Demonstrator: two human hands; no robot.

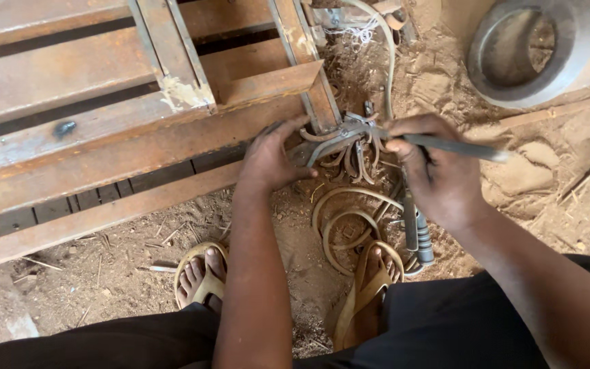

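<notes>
Right hand grips a metal rod (left hand beside).

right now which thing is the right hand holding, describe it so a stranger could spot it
Start at the rusty steel frame lying on the dirt. At its near corner sits a tangle of bent metal pieces. The right hand holds a straight grey rod pointing right, the only straight, unrusted piece there.
</notes>
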